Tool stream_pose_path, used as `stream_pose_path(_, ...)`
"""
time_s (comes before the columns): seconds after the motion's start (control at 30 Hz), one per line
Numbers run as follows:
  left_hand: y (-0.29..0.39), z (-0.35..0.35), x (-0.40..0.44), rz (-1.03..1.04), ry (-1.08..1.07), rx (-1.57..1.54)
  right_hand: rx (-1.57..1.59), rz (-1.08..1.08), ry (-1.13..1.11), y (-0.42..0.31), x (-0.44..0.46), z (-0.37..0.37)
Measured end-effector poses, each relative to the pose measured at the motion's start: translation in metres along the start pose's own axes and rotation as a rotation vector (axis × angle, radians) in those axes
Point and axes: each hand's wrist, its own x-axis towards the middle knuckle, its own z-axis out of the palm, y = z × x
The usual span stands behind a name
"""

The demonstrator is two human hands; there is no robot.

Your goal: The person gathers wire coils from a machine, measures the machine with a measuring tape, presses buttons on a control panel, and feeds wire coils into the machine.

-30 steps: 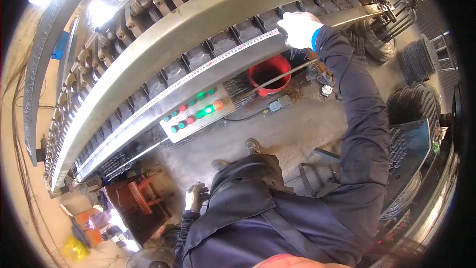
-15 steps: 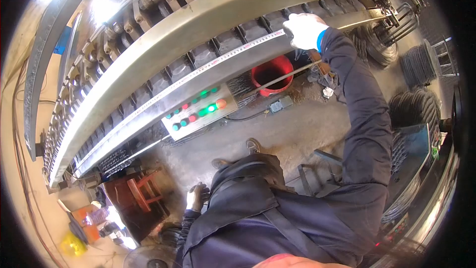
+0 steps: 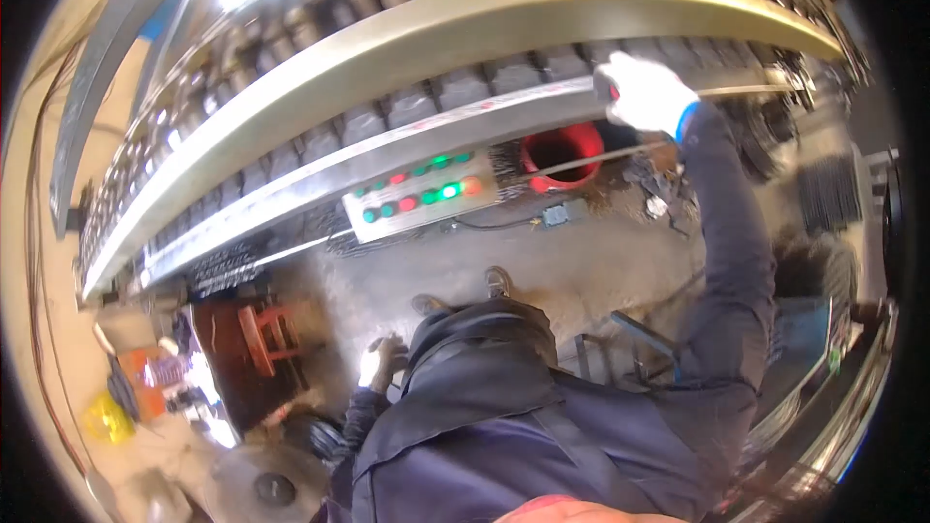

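My right hand [image 3: 646,94], in a white glove, is closed at the right end of a long tape measure [image 3: 455,118]. A small red and dark patch shows by its fingers; the glove hides most of what it grips. The tape's pale strip runs leftward along a long grey metal beam [image 3: 387,157], its markings blurred. My left hand [image 3: 381,361], in a glove with dark fingers, hangs low beside my body. Its fingers are loosely bent and apart, with nothing visible in them.
Below the beam are a control panel [image 3: 421,196] with coloured buttons and a red bucket [image 3: 538,181]. A brass-coloured curved bar [image 3: 436,27] crosses above. A reddish stool [image 3: 269,334] stands left; wire coils [image 3: 828,196] lie right. A grey frame [image 3: 644,331] stands near my right side.
The whole view has shifted and turned slightly, with more blur. My right hand appears further right and lower, still at the tape's right end. My left hand stays low by my side.
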Motion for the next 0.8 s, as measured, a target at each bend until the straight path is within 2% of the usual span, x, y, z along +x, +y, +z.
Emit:
stream_pose_path(0.03,0.007,-0.004,0.006,-0.034,-0.130,-0.198,0.123,-0.110,-0.051,-0.023,0.000,-0.005)
stream_pose_path(0.07,0.025,0.009,-0.001,-0.049,-0.101,-0.282,0.236,-0.156,-0.104,-0.057,-0.002,-0.010)
stream_pose_path(0.1,0.054,0.049,-0.027,0.197,0.122,0.305,0.448,-0.283,-0.131,-0.087,-0.002,-0.006)
stream_pose_path(0.13,0.069,0.039,-0.022,0.244,0.018,0.262,0.527,-0.322,-0.218,-0.127,-0.005,-0.005)
stream_pose_path(0.2,0.117,0.061,-0.033,0.395,-0.018,-0.107,0.632,-0.455,-0.223,-0.195,-0.009,0.027)
stream_pose_path(0.27,0.160,0.037,-0.020,0.595,-0.273,-0.332,0.836,-0.390,-0.443,-0.259,-0.015,0.055)
stream_pose_path(0.33,0.214,0.053,-0.067,0.799,-0.136,-0.451,0.925,-0.439,-0.451,-0.296,-0.033,0.105)
stream_pose_path(0.4,0.241,-0.002,-0.059,0.917,-0.004,-0.639,1.137,-0.384,-0.621,-0.317,-0.054,0.148)
stream_pose_path(0.43,0.254,-0.025,-0.061,0.972,0.046,-0.680,1.133,-0.348,-0.665,-0.323,-0.068,0.155)
stream_pose_path(0.47,0.264,-0.050,-0.062,1.015,0.087,-0.713,1.284,-0.213,-0.747,-0.329,-0.084,0.159)
stream_pose_path(0.5,0.265,-0.087,-0.052,1.085,0.081,-0.728,1.229,-0.208,-0.764,-0.330,-0.096,0.169)
stream_pose_path(0.53,0.271,-0.091,-0.060,1.159,0.108,-0.695,1.182,-0.188,-0.777,-0.326,-0.104,0.182)
stream_pose_path(0.57,0.274,-0.101,-0.077,1.147,0.112,-0.714,1.079,-0.238,-0.729,-0.331,-0.113,0.182)
stream_pose_path(0.6,0.275,-0.082,-0.111,1.143,0.108,-0.615,1.093,-0.158,-0.685,-0.338,-0.122,0.179)
stream_pose_path(0.63,0.276,-0.091,-0.109,1.044,0.133,-0.598,1.019,-0.183,-0.684,-0.348,-0.130,0.173)
stream_pose_path(0.67,0.267,-0.100,-0.106,0.945,-0.028,-0.582,0.948,-0.198,-0.683,-0.355,-0.137,0.170)
stream_pose_path(0.7,0.260,-0.056,-0.119,0.895,0.168,-0.592,0.964,-0.238,-0.622,-0.363,-0.143,0.173)
stream_pose_path(0.73,0.239,-0.068,-0.096,0.917,-0.054,-0.323,0.974,-0.272,-0.550,-0.371,-0.149,0.175)
stream_pose_path(0.77,0.211,-0.051,-0.096,0.864,0.085,0.028,1.032,-0.237,-0.515,-0.376,-0.156,0.168)
stream_pose_path(0.8,0.194,-0.039,-0.095,0.875,-0.078,0.461,1.086,-0.212,-0.470,-0.382,-0.163,0.163)
